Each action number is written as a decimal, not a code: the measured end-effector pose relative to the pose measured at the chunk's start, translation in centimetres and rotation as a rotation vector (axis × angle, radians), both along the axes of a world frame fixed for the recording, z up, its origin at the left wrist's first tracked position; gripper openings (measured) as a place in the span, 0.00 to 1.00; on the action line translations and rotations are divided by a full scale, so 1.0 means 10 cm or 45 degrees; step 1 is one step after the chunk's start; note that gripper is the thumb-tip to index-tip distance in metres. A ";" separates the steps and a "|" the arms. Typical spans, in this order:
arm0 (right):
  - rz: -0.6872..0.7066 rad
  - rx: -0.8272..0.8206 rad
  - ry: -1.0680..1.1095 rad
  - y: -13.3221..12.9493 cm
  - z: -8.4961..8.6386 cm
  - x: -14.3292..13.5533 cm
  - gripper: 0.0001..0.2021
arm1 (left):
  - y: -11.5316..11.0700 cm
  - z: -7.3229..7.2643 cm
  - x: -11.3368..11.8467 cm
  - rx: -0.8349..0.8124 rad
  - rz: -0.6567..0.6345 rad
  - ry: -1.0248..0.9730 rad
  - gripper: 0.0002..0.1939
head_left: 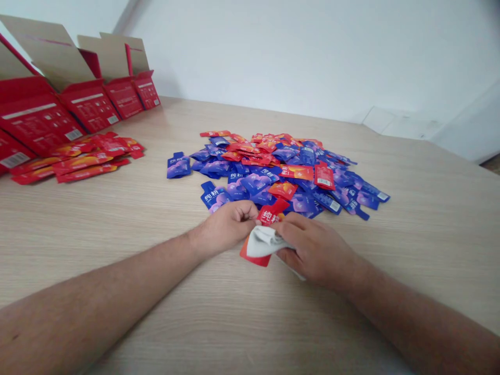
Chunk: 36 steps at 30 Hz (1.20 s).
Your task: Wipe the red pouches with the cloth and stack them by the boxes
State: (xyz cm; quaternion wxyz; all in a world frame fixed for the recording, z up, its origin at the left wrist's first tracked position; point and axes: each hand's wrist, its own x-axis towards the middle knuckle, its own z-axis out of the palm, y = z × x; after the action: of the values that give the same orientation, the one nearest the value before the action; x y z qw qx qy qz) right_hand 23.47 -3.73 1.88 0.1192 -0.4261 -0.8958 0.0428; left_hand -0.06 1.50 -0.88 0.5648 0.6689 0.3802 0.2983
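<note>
Between my hands, just in front of a heap of packets, is a red sachet [270, 213] with white lettering and a narrow spout-like top. My left hand [230, 225] pinches the sachet by its left edge. In my right hand [312, 247] is a folded white cloth [261, 240], pressed against the front of the sachet and covering its middle. An orange-red lower corner of the sachet shows below the cloth. Beyond my hands lies the mixed heap of blue sachets [255, 182] and red sachets [297, 172].
Red cardboard boxes [91, 107] with raised brown flaps stand in a row at the left. A smaller pile of red sachets [84, 160] lies before them. One blue sachet [178, 165] sits apart at the heap's left. A white wall [292, 57] rises behind the wooden table [175, 323].
</note>
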 end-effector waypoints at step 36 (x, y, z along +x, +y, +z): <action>-0.176 0.115 0.125 0.06 0.01 0.00 0.08 | 0.00 -0.05 -0.02 -0.066 0.007 -0.053 0.12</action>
State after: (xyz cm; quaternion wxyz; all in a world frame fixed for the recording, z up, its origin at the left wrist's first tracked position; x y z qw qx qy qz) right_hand 23.45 -3.15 1.94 0.1847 -0.4784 -0.8584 0.0148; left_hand -0.30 1.46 -1.34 0.5890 0.6467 0.3776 0.3037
